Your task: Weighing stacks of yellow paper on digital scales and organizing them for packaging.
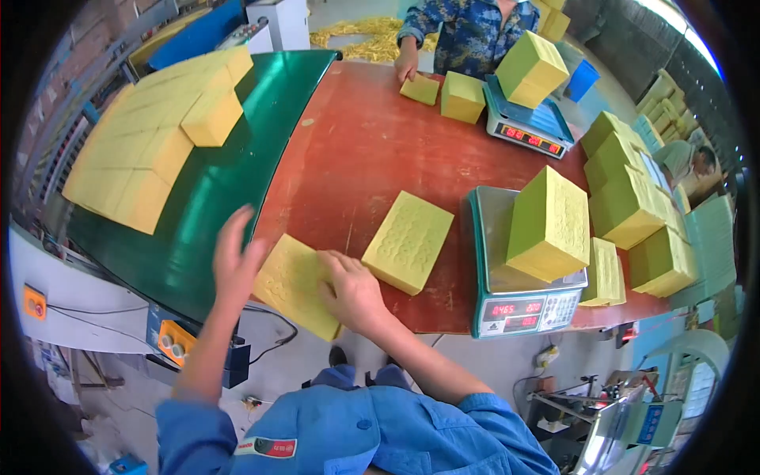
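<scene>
My right hand (351, 291) lies flat on a thin yellow-green foam stack (291, 283) at the near edge of the red table (372, 150). My left hand (232, 258) hovers with fingers spread at that stack's left edge, over the green conveyor belt (226, 190). A second embossed foam stack (408, 241) lies just right of my right hand. A tall foam block (548, 224) stands on the near digital scale (522, 305).
Large foam sheets (146, 134) lie on the conveyor at the left. A person in a camouflage jacket (467, 32) works across the table, one hand on a small foam piece (419, 89), beside another scale (526, 123) bearing a block. Piled blocks (633, 206) crowd the right side.
</scene>
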The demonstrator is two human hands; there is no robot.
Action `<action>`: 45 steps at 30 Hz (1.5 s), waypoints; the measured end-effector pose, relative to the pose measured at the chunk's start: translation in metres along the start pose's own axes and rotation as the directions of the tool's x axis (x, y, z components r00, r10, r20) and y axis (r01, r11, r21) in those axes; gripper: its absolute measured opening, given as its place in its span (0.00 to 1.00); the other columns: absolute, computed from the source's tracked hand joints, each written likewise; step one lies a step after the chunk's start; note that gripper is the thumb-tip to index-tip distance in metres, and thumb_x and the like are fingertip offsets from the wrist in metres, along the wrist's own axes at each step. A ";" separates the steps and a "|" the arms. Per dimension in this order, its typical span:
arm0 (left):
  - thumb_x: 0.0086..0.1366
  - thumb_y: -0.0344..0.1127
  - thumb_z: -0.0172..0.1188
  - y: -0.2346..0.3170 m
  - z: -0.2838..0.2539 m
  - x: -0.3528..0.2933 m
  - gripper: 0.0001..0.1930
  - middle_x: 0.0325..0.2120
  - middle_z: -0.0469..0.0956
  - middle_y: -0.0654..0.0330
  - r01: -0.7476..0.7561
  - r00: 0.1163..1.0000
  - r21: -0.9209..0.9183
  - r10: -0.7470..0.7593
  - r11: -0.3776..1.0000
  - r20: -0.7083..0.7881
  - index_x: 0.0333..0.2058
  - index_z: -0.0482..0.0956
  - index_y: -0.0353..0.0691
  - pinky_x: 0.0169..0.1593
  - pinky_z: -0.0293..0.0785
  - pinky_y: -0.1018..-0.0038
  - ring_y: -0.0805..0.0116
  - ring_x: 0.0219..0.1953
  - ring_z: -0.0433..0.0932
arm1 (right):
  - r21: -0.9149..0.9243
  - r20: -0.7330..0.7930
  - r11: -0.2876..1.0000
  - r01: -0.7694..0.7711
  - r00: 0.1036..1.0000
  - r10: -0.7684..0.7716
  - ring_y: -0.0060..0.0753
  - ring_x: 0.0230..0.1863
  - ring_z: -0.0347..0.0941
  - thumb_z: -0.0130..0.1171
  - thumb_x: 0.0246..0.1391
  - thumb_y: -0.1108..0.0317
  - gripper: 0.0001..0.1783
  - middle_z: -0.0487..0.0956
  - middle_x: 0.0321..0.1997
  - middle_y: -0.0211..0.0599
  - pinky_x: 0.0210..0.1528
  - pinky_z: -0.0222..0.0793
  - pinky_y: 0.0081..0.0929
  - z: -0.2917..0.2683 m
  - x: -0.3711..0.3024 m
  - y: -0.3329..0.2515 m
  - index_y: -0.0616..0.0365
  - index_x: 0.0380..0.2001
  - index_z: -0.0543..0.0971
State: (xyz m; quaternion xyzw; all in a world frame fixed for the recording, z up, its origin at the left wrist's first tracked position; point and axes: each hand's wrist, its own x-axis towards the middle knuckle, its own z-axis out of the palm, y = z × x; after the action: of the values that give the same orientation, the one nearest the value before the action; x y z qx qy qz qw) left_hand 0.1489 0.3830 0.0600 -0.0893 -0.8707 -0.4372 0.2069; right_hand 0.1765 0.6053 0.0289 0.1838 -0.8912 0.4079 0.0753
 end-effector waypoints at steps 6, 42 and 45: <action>0.68 0.56 0.50 0.046 0.025 -0.143 0.36 0.67 0.55 0.55 0.782 0.516 -0.441 -0.854 0.441 0.061 0.66 0.55 0.42 0.60 0.61 0.54 0.61 0.66 0.57 | 0.060 -0.004 0.992 0.109 0.994 -0.109 0.50 0.46 0.76 0.63 0.47 0.64 0.27 0.78 0.46 0.47 0.47 0.74 0.40 -0.005 -0.009 0.020 0.60 0.51 0.72; 0.67 0.40 0.57 0.068 0.025 -0.178 0.28 0.59 0.67 0.46 0.271 0.945 -0.683 -0.321 0.679 0.055 0.61 0.62 0.33 0.53 0.75 0.61 0.60 0.58 0.70 | 0.441 0.016 0.878 -0.184 0.980 0.197 0.49 0.50 0.76 0.59 0.59 0.54 0.33 0.76 0.50 0.57 0.52 0.72 0.39 -0.090 -0.105 0.025 0.67 0.59 0.67; 0.67 0.41 0.57 0.120 0.024 -0.119 0.24 0.54 0.72 0.49 -0.025 0.991 -0.006 0.026 1.000 0.133 0.57 0.67 0.34 0.52 0.76 0.63 0.58 0.52 0.76 | 0.602 0.126 0.761 -0.241 0.970 0.208 0.53 0.51 0.77 0.56 0.60 0.49 0.33 0.77 0.49 0.62 0.52 0.72 0.39 -0.144 -0.110 0.035 0.69 0.56 0.70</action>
State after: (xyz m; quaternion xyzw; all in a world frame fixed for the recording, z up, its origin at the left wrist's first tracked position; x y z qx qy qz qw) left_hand 0.2891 0.4773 0.0818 -0.1298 -0.8804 -0.4295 0.1535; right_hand 0.2617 0.7639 0.0679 0.1004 -0.7277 0.6758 -0.0607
